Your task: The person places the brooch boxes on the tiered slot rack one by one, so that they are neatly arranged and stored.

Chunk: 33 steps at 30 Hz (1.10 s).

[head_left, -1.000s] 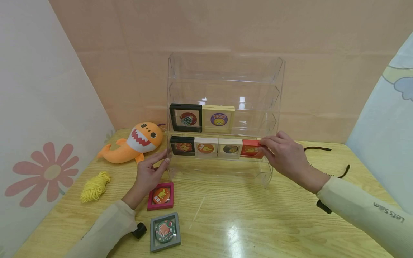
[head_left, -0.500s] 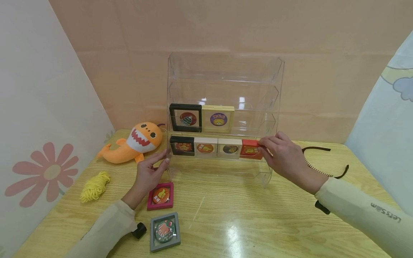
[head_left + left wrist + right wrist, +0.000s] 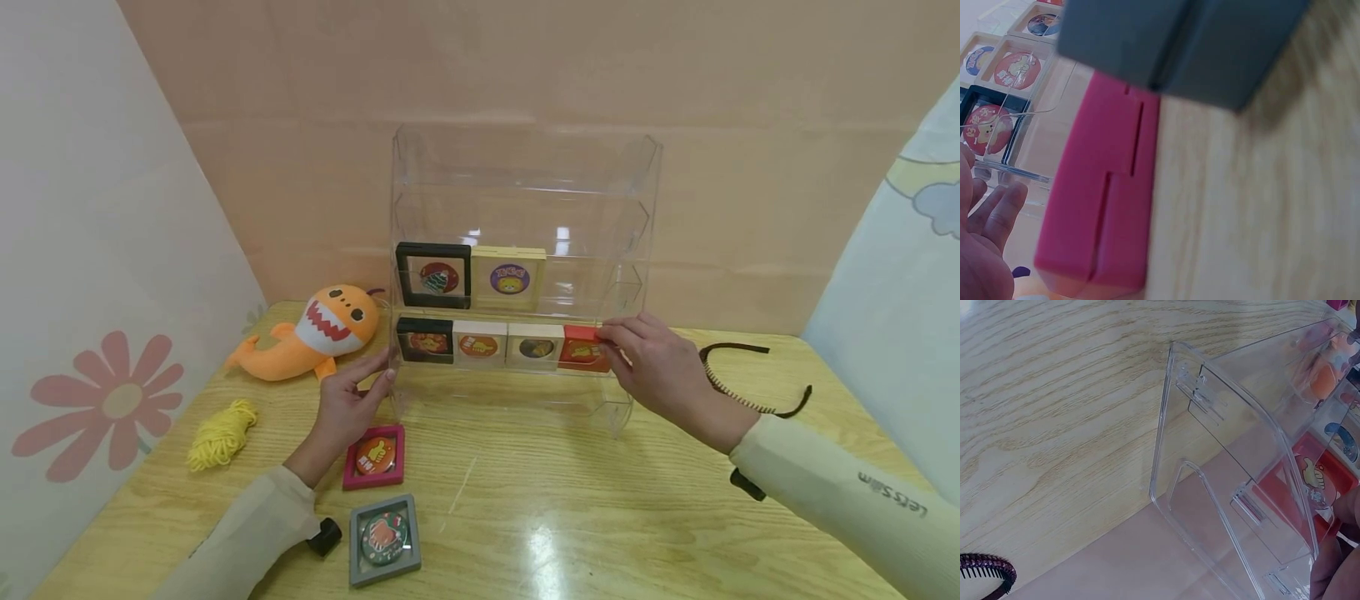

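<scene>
A clear tiered display rack (image 3: 510,404) stands at the back of the table, holding small square badge frames. At its left side edge, my left hand (image 3: 348,412) holds the rack between thumb and fingertips. My right hand (image 3: 660,362) pinches the right end of a red badge frame (image 3: 581,348), which sits last in a lower-tier row. To its left are two cream frames (image 3: 480,344) and a black frame (image 3: 424,341). One tier up, a larger black frame (image 3: 433,275) adjoins a pale yellow frame (image 3: 510,277).
A magenta frame (image 3: 373,457) and a grey frame (image 3: 385,541) lie before my left hand. An orange plush shark (image 3: 315,329) and yellow yarn (image 3: 222,435) are at left. A dark headband (image 3: 738,395) lies beyond my right wrist. Fabric walls enclose the table.
My right hand has shifted very slightly left while keeping hold of the red frame. The left hand and the other frames stay where they were.
</scene>
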Each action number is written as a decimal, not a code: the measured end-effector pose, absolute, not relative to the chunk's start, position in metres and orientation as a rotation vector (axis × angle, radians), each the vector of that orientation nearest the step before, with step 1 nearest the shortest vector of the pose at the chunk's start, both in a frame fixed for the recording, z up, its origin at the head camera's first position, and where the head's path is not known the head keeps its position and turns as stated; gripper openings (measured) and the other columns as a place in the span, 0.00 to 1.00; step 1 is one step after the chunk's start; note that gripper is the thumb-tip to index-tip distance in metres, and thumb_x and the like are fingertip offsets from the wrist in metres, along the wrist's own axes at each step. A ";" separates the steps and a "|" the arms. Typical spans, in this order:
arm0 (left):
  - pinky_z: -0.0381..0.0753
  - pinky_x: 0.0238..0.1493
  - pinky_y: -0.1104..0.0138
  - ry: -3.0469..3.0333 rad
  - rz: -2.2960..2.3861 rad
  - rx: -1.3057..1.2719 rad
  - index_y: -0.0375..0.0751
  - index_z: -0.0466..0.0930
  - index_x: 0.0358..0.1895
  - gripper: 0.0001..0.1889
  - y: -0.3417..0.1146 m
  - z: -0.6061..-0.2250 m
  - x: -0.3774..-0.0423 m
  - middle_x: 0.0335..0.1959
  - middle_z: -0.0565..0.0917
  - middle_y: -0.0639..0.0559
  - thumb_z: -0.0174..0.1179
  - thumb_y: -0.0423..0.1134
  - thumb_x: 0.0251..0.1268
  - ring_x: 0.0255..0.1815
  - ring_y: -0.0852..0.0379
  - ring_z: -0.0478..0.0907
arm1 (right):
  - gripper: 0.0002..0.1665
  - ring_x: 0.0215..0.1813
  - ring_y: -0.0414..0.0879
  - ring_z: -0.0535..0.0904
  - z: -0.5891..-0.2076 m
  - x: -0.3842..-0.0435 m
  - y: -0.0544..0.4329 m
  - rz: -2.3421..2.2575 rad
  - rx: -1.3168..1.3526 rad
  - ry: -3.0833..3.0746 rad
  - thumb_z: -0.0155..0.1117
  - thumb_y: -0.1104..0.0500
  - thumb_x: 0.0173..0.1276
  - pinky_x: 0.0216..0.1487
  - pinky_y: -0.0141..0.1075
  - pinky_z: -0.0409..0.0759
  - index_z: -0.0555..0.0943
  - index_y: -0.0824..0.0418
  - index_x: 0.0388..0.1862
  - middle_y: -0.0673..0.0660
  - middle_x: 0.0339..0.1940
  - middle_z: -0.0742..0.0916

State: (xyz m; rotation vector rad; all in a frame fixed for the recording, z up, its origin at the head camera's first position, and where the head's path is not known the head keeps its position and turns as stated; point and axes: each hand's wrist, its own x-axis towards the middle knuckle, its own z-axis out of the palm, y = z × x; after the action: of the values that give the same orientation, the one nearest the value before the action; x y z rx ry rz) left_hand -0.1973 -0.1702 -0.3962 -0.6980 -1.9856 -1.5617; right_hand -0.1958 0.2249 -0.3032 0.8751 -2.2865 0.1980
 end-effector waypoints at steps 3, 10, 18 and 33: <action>0.83 0.31 0.68 -1.996 -1.541 -0.715 0.21 0.74 0.54 0.18 -0.166 -0.385 -0.190 0.51 0.79 0.31 0.57 0.16 0.58 0.45 0.38 0.79 | 0.13 0.38 0.51 0.80 -0.303 -0.196 0.225 0.198 0.878 -2.278 0.72 0.66 0.53 0.22 0.45 0.83 0.84 0.65 0.39 0.58 0.38 0.86; 0.83 0.31 0.67 -2.016 -1.525 -0.733 0.16 0.73 0.53 0.18 -0.162 -0.370 -0.180 0.50 0.77 0.27 0.56 0.15 0.58 0.44 0.32 0.78 | 0.13 0.38 0.51 0.80 -0.303 -0.195 0.225 0.199 0.871 -2.285 0.72 0.65 0.53 0.21 0.44 0.83 0.84 0.64 0.39 0.57 0.39 0.85; 0.83 0.32 0.69 -2.024 -1.520 -0.726 0.17 0.73 0.53 0.18 -0.163 -0.370 -0.179 0.49 0.78 0.27 0.56 0.15 0.58 0.44 0.33 0.78 | 0.13 0.37 0.51 0.80 -0.299 -0.193 0.219 0.216 0.907 -2.234 0.73 0.65 0.51 0.18 0.42 0.81 0.84 0.64 0.37 0.57 0.37 0.85; 0.83 0.32 0.68 -2.029 -1.529 -0.717 0.16 0.72 0.53 0.18 -0.163 -0.370 -0.179 0.49 0.77 0.26 0.56 0.15 0.58 0.44 0.32 0.78 | 0.12 0.38 0.50 0.80 -0.305 -0.182 0.180 0.254 1.080 -2.145 0.71 0.64 0.52 0.21 0.40 0.82 0.83 0.62 0.36 0.55 0.36 0.85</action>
State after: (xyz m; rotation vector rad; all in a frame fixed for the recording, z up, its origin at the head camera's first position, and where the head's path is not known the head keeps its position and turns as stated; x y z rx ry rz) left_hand -0.1792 -0.1629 -0.3696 -0.7170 -2.0286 -1.5288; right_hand -0.1816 0.1800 -0.3052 1.0803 -2.1449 0.2538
